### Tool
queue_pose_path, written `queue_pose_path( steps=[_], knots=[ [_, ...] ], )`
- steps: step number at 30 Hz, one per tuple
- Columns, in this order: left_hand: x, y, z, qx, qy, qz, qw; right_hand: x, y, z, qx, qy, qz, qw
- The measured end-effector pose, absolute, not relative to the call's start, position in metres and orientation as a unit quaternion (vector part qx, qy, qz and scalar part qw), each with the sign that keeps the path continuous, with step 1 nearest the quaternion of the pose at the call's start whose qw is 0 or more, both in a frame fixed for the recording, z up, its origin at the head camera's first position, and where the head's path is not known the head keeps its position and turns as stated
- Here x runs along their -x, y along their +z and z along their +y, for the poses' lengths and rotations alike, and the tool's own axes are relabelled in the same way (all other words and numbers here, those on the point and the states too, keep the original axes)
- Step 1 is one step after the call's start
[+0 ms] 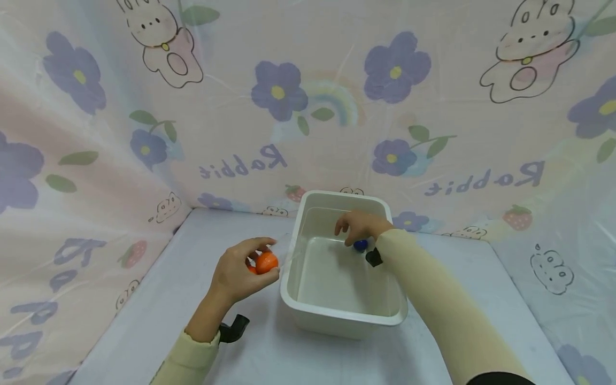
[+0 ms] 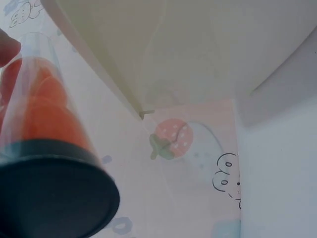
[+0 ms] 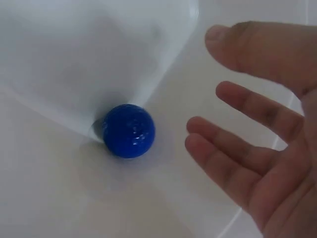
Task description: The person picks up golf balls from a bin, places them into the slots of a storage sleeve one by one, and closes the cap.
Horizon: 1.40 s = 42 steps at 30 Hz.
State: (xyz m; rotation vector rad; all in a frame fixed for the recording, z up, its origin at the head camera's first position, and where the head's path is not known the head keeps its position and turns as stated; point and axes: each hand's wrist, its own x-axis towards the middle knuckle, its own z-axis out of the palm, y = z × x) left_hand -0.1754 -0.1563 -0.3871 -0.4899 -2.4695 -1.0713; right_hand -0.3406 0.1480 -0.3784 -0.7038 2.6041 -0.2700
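Note:
My left hand point(image 1: 236, 270) holds a clear plastic tube point(image 2: 40, 42) beside the left wall of a white plastic bin point(image 1: 344, 314). Orange balls point(image 1: 267, 262) show between thumb and fingers, and in the left wrist view they sit inside the tube above its black end point(image 2: 54, 198). The tube's clear end overlaps the bin's left rim in the head view. Inside the bin, my right hand point(image 1: 363, 225) reaches down with fingers spread and nothing between them. A glossy blue ball point(image 3: 129, 131) lies in a bin corner, a short gap from those fingertips.
The bin stands on a white tabletop point(image 1: 154, 299). A curtain point(image 1: 332, 144) printed with rabbits, flowers and strawberries hangs behind it and along both sides. Black wrist mounts point(image 1: 234, 328) stick out near both hands. The bin's walls rise around my right hand.

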Motion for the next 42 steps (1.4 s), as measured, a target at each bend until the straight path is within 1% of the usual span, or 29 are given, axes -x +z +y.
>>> queue_pose_path(
  steps=[5, 14, 24, 32, 42],
  knots=[
    [0.176, -0.386, -0.155, 0.181, -0.385, -0.881, 0.207, 0.343, -0.383, 0.151, 0.22, -0.107, 0.945, 0.216],
    [0.175, -0.387, -0.157, 0.178, -0.393, -0.879, 0.205, 0.342, -0.388, 0.151, 0.203, -0.106, 0.95, 0.214],
    [0.173, -0.386, -0.161, 0.177, -0.393, -0.88, 0.2, 0.339, -0.396, 0.14, 0.216, -0.094, 0.951, 0.203],
    [0.171, -0.387, -0.162, 0.169, -0.391, -0.883, 0.196, 0.344, -0.41, 0.146, 0.176, -0.116, 0.956, 0.204],
    [0.172, -0.386, -0.161, 0.172, -0.39, -0.882, 0.199, 0.346, -0.416, 0.145, 0.137, -0.123, 0.959, 0.215]
  ],
)
